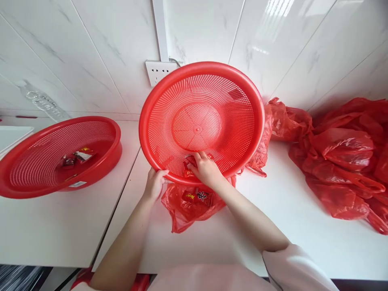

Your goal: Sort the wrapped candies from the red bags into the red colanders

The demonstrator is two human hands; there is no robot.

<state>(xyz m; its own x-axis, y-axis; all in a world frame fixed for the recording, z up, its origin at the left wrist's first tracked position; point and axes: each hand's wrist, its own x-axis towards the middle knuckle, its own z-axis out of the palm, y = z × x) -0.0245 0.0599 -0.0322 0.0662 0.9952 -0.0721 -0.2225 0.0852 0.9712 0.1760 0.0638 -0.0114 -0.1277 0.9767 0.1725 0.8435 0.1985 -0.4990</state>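
A round red mesh basket (197, 129) is tilted toward me above the white table. My left hand (155, 184) grips its lower left rim, thumb over the edge. Inside, my right hand (206, 169) is closed on small red packets (189, 167) at the basket's lower wall; its fingertips are partly hidden. Just below the rim lies an open red plastic bag (184, 212) with red packets (200, 196) in it, one bearing white characters.
To the left stands another red basket (112, 157) holding a few small packets (81, 155). Several filled red bags (342, 161) are heaped at the right. Behind are a clear bottle (45, 103), a wall socket (157, 70) and the tiled wall.
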